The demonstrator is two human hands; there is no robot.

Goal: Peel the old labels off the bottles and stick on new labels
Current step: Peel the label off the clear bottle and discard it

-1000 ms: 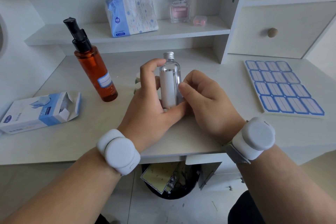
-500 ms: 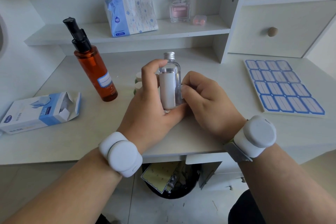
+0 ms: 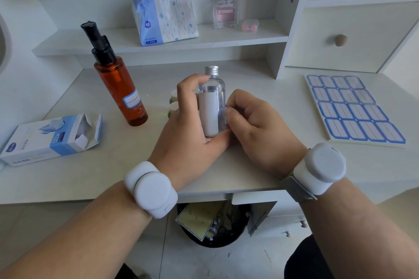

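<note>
A small clear bottle [image 3: 212, 88] with a silver cap stands upright at the middle of the desk, and a white label [image 3: 208, 113] runs down its side. My left hand [image 3: 188, 133] grips the bottle from the left, forefinger near the shoulder and thumb under the base. My right hand [image 3: 256, 124] pinches the label's edge at the bottle's right side. An amber pump bottle [image 3: 118, 88] with a blue-bordered label stands to the left. A sheet of blue-bordered labels [image 3: 353, 108] lies flat on the right.
An opened blue-and-white box [image 3: 49, 138] lies at the left. Small pale containers [image 3: 173, 106] sit behind my left hand. On the shelf are a tissue pack [image 3: 165, 16], a perfume bottle [image 3: 226, 7] and a pink case [image 3: 250, 25]. A black bin [image 3: 213, 224] sits under the desk.
My right thumb and forefinger have shifted slightly up the bottle's right side at the label edge. The bottle stays in my left hand in about the same place.
</note>
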